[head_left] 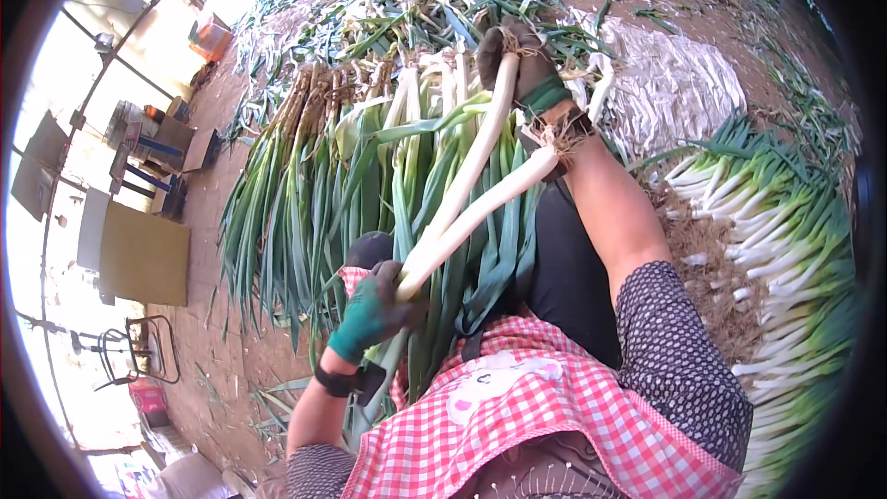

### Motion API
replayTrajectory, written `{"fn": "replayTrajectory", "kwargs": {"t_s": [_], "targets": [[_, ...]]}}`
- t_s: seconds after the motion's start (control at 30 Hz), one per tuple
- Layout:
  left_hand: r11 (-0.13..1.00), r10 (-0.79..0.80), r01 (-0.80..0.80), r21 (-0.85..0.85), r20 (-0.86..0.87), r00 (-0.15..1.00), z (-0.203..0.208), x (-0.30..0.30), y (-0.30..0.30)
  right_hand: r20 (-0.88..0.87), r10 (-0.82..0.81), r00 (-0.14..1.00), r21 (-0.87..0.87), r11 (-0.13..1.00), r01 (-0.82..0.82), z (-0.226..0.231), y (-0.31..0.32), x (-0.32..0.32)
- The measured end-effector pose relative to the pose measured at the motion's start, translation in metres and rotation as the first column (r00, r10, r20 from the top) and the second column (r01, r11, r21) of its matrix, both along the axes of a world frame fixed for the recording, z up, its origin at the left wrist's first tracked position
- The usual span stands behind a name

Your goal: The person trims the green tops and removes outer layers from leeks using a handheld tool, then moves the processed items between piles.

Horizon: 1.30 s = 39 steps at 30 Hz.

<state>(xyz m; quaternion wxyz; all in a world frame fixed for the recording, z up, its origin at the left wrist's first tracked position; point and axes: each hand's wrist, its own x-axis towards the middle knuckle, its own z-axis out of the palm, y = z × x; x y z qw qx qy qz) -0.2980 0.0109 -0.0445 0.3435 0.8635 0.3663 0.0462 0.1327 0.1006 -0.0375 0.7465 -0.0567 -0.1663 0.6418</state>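
Note:
Two long leeks (467, 176) with thick white stems slant up across my lap. My left hand (374, 312), in a green and dark glove, is closed around both where the white turns green. Farther ahead, my gloved right hand (519, 57) is closed at the root end of one leek. The other leek's hairy root end (559, 140) lies by my right wrist, outside that hand. Their green leaves hang down beside my apron (517, 397). Just beyond and to the left lies a row of untrimmed leeks (305, 157), roots pointing away from me.
Stripped leaves (397, 9) litter the ground ahead. A white crumpled sheet (679, 83) lies at the far right. Cleaned leeks (785, 249) are stacked along the right, beside root scraps (711, 268). A metal-framed chair (152, 351) and a yellowish board (143, 254) stand left.

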Motion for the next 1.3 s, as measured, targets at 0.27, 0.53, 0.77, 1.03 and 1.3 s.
{"fn": "replayTrajectory", "kwargs": {"t_s": [0.27,0.53,0.77,1.03,1.3], "targets": [[0.903,-0.176,0.078,0.422,0.199,0.964,0.016,0.033,-0.016,0.290,-0.358,0.888,0.144,0.933,0.329,0.033,-0.057,0.071],[0.952,0.302,-0.281,-0.119,0.235,0.924,0.024,-0.051,0.027,0.761,-0.422,0.493,-0.365,0.350,0.863,-0.001,-0.302,0.163],[0.864,0.439,-0.253,-0.436,0.404,0.803,0.041,-0.025,0.094,0.714,0.384,0.585,-0.683,0.197,0.704,-0.171,-0.486,0.063],[0.929,0.229,-0.064,-0.365,0.430,0.873,0.080,0.015,0.152,0.818,0.575,0.003,-0.375,0.530,0.760,-0.136,-0.440,0.003],[0.795,-0.141,0.225,0.563,-0.190,0.972,0.074,0.125,0.060,0.440,-0.291,-0.850,0.733,0.663,0.152,0.050,-0.310,-0.030]]}}
